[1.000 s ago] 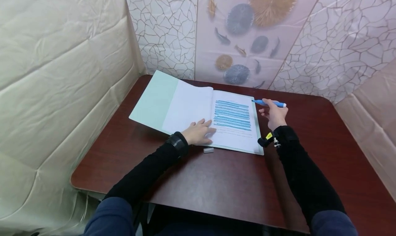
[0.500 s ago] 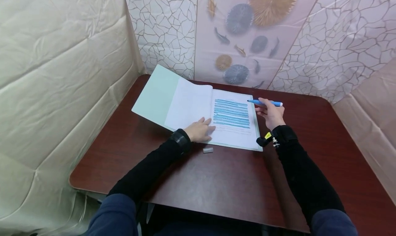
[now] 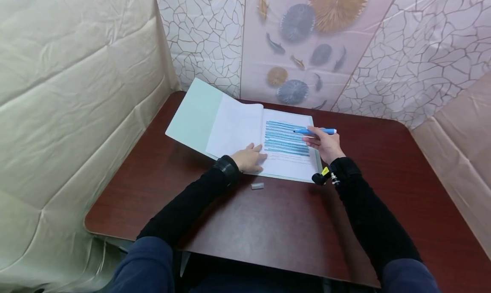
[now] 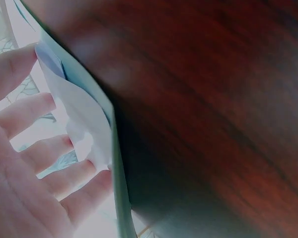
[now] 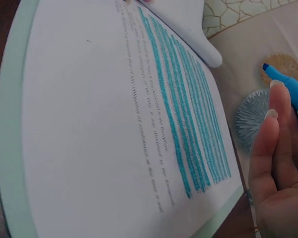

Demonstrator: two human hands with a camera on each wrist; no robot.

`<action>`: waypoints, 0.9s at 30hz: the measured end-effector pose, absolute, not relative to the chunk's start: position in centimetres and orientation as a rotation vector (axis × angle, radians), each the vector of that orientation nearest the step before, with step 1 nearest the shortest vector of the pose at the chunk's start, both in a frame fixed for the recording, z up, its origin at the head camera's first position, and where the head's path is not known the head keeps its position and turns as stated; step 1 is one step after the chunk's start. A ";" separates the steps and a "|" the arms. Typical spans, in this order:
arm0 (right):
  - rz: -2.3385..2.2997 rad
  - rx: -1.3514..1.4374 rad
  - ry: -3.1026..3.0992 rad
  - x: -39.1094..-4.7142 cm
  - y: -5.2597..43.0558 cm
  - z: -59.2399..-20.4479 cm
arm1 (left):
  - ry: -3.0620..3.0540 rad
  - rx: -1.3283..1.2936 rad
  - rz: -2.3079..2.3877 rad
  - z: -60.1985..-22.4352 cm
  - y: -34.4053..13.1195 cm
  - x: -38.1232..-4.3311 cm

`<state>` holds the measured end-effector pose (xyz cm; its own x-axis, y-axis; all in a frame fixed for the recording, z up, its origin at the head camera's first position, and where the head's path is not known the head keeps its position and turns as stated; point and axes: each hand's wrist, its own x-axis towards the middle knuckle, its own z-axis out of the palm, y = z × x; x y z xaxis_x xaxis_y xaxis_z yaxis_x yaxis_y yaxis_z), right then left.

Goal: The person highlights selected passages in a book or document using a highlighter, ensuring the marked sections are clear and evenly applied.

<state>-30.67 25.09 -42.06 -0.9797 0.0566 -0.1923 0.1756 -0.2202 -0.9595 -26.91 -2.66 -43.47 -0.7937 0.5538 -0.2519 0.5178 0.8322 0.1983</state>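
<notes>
A pale green folder (image 3: 194, 114) lies spread on the table with white pages inside. Its right-hand page (image 3: 287, 165) carries printed lines, most of them marked over in blue. My left hand (image 3: 247, 158) rests with fingers spread on the pages beside the fold; in the left wrist view the fingertips (image 4: 48, 101) touch the paper. My right hand (image 3: 326, 143) pinches a blue highlighter (image 3: 324, 131), uncapped, its dark tip pointing left above the marked lines. In the right wrist view the highlighter (image 5: 290, 87) shows raised off the page, and two unmarked printed lines stand below the blue ones.
A small greyish cap-like piece (image 3: 257, 186) lies on the brown table (image 3: 268, 224) just in front of the folder. The folder's left cover tilts up off the tabletop. Patterned wall sheets (image 3: 203, 41) hang right behind the table, and cream fabric (image 3: 76, 114) stands along the left.
My right hand has carried the highlighter leftward from the page's right edge to over the marked lines. The folder has shifted slightly away from me, under my left hand.
</notes>
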 end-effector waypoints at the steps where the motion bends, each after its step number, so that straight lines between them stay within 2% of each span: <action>1: -2.356 0.277 1.916 -30.7 25.0 -42.2 | 2.711 0.812 0.179 -43.4 -2.7 -26.9; 9: -2.234 0.137 1.871 -29.8 23.8 -42.9 | 2.702 0.778 0.202 -43.2 -2.5 -27.0; 27: -2.055 0.044 1.990 -30.5 21.1 -44.9 | 2.701 0.787 0.180 -43.5 -2.3 -27.7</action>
<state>-30.46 21.13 -44.87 -0.9605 -0.1781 -0.2139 0.2195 -0.0123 -0.9755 -27.70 -2.31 -43.49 -0.7966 0.5412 -0.2693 0.5007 0.8403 0.2078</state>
